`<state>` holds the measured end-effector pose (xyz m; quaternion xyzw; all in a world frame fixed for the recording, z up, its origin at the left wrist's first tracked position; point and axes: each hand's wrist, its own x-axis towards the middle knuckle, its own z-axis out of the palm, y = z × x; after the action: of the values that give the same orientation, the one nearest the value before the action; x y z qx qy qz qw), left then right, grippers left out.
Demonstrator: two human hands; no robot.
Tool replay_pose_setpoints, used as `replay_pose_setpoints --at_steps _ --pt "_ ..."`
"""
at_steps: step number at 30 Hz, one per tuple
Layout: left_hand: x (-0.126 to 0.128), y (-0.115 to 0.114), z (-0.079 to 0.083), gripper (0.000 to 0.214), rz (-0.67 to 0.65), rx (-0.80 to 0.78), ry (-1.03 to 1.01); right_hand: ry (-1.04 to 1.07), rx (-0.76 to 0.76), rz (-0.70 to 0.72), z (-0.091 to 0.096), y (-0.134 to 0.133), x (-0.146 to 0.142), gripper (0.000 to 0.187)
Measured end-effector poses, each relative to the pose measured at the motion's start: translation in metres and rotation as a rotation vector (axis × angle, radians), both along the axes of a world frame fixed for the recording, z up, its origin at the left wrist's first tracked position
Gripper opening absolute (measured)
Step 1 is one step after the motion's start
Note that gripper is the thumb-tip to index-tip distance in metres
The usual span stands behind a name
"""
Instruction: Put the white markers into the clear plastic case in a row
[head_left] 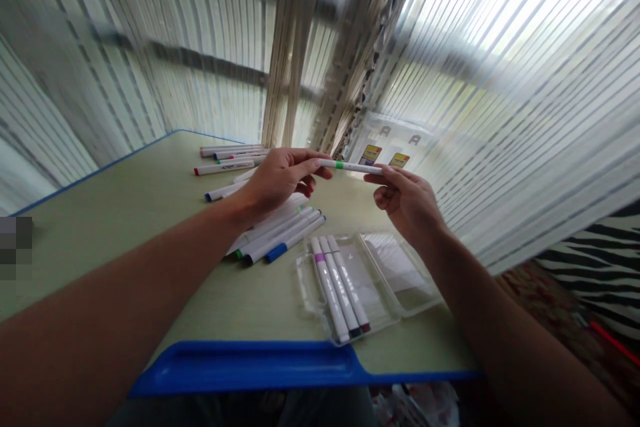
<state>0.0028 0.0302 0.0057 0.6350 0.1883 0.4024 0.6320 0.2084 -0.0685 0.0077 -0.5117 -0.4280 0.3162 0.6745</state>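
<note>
A white marker pen with a green band [353, 167] is held level above the table between both of my hands. My left hand [285, 177] pinches its left end, and my right hand [407, 197] pinches the other end. Below and to the right of my left hand lies an open clear plastic case [385, 307] with three white markers [343, 287] side by side in its left part. A pile of loose markers [280, 237] with coloured ends rests under my left hand and forearm, partly hidden by them.
More markers [230, 153] lie farther back on the light green table [125, 213]. Its near edge has a blue tray groove [250, 360]. A clear package with yellow labels [385, 147] stands at the back against the curtains [210, 80]. Zebra-striped fabric [600, 267] is at the right.
</note>
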Motion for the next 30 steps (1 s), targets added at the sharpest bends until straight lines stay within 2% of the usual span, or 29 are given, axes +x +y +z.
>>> replay_pose_setpoints --at_steps 8,19,25,30 --pt "0.000 -0.001 -0.001 0.021 0.041 0.062 0.039 0.025 0.015 0.034 0.001 0.000 -0.004 0.017" --pt "0.000 -0.003 -0.001 0.010 0.043 0.217 0.121 -0.080 -0.021 0.078 -0.001 -0.004 -0.013 0.021" --pt "0.001 -0.009 0.000 0.018 -0.011 0.292 0.206 -0.335 0.030 0.046 -0.008 -0.005 -0.010 0.021" --pt "0.002 -0.011 -0.003 0.017 -0.046 0.434 0.240 -0.609 0.001 0.005 -0.006 -0.010 -0.017 0.024"
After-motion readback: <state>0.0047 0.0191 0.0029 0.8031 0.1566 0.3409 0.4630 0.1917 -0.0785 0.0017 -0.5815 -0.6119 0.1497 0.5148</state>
